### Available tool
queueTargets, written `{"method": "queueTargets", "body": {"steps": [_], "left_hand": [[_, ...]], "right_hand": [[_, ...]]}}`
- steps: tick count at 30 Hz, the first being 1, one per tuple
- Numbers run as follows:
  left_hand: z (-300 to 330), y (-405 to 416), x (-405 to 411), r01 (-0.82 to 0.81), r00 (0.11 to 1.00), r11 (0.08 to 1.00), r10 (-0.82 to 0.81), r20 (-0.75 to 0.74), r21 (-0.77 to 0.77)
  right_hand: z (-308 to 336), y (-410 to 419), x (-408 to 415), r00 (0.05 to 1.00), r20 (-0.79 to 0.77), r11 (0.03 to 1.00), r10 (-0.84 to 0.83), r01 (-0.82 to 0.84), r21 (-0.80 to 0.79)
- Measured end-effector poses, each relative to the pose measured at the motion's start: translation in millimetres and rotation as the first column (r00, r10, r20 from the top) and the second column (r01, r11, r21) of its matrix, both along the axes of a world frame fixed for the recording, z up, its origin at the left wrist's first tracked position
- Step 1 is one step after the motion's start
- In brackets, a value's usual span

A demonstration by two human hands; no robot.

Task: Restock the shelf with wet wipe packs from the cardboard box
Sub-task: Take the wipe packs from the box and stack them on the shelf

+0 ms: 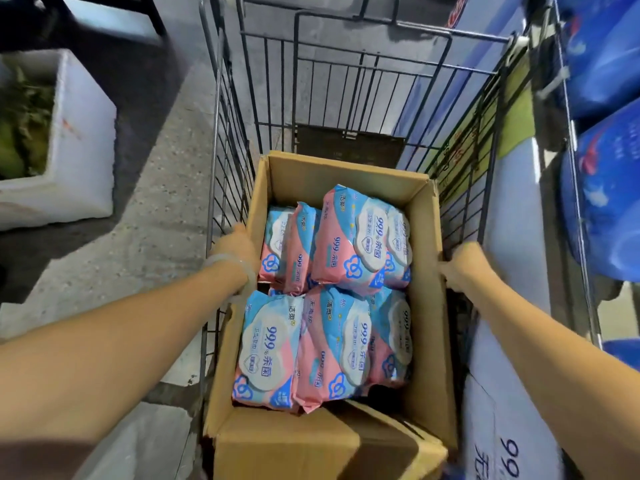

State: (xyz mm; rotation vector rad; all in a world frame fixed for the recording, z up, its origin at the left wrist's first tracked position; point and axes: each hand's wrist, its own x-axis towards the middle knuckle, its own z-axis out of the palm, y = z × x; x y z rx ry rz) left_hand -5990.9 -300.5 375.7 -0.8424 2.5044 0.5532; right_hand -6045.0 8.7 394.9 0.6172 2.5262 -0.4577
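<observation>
Head view: open cardboard box [424,306] sits in wire cart [349,98], full of pink/blue wet wipe packs [346,244]. Left hand [239,245] grips box's left wall, fingers curled over rim. Right hand [460,265] holds right wall; finger pose can't tell. White foam box [83,133] on floor at left.
</observation>
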Motion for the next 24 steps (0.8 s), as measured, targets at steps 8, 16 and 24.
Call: {"method": "queueTargets", "body": {"steps": [8,16,24], "left_hand": [[-6.5,24.1,-3.2,0.160,0.987,0.986,-0.161,0.019,0.053],[-50.5,41.7,47.0,0.232,0.951,0.949,-0.267,0.155,0.213],[-67.4,28.3,12.7,0.244,0.951,0.889,-0.297,0.082,0.387]], "right_hand": [[-9.1,-48.4,18.2,0.934,0.007,0.934,0.357,-0.357,0.001],[-74.9,-87.5,79.1,0.974,0.158,0.955,0.161,-0.113,-0.274],[-99.4,-122.8,63.9,0.802,0.110,0.570,-0.587,0.506,-0.647]]}}
